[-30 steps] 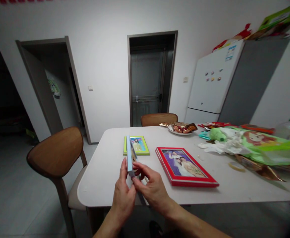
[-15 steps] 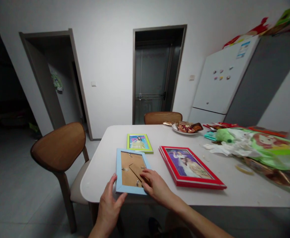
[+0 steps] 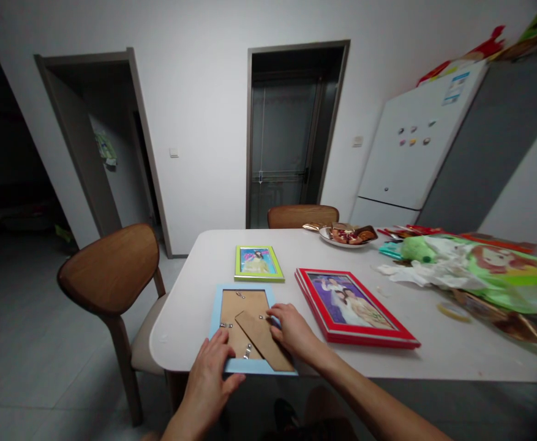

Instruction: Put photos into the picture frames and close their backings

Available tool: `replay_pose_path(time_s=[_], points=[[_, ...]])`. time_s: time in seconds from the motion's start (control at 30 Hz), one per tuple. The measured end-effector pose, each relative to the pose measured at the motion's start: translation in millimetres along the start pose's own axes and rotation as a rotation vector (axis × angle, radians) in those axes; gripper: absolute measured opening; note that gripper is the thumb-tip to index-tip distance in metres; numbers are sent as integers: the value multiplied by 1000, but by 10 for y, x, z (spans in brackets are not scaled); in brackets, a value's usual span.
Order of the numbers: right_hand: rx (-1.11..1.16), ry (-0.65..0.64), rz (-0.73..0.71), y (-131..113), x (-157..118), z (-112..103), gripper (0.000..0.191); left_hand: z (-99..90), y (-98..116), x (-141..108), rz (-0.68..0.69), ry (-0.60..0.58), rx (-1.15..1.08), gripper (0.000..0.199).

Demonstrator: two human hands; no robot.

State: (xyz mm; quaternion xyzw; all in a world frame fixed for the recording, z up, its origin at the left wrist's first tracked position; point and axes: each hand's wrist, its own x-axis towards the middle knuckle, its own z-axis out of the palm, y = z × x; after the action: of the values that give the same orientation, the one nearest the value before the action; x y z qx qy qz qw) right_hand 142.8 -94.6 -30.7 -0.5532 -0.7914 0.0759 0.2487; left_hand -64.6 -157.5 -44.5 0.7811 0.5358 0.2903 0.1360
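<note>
A light blue picture frame (image 3: pixel 215 308) lies face down near the table's front edge, its brown backing and metal clips showing. The brown stand flap (image 3: pixel 266 340) slants across the backing to the lower right. My left hand (image 3: pixel 210 370) rests on the frame's lower left part, fingers apart, thumb by the front edge. At the right side, my right hand (image 3: pixel 293 331) touches the frame with bent fingers; its fingertips are partly hidden. Behind lies a green frame (image 3: pixel 259 263) with a picture. To the right are stacked red frames (image 3: pixel 369 335), the top one picture side up.
A plate of food (image 3: pixel 348 236) sits at the table's back. Green bags and white tissue (image 3: pixel 452 257) cover the right side, with a tape roll (image 3: pixel 453 312) before them. One wooden chair (image 3: pixel 112 269) stands left, another (image 3: pixel 302 215) behind the table.
The blue frame now lies flatter and nearer the front edge. The brown flap shows its broad face. My left hand has moved onto the frame; my right hand has shifted slightly up its right side.
</note>
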Motion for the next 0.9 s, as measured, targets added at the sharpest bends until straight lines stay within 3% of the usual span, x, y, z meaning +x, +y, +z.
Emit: replay_pose_path(time_s=[0.3,0.47,0.63,0.77,0.9], points=[[-196,-47,123,48,248,144,26,64,8,-5,29,-37,-22,23],[-83,-16,-22,-102,180,139,29,89,-7,-21,52,2,-63,23],[19,-104,-197,-434,233,291,23,109,14,-26,51,3,-62,28],[-31,-99,-181,-561,364,426,19,103,42,-29,40,-26,-56,43],[-59,-77,-152,-554,408,492,20,87,71,-20,45,-36,-61,29]])
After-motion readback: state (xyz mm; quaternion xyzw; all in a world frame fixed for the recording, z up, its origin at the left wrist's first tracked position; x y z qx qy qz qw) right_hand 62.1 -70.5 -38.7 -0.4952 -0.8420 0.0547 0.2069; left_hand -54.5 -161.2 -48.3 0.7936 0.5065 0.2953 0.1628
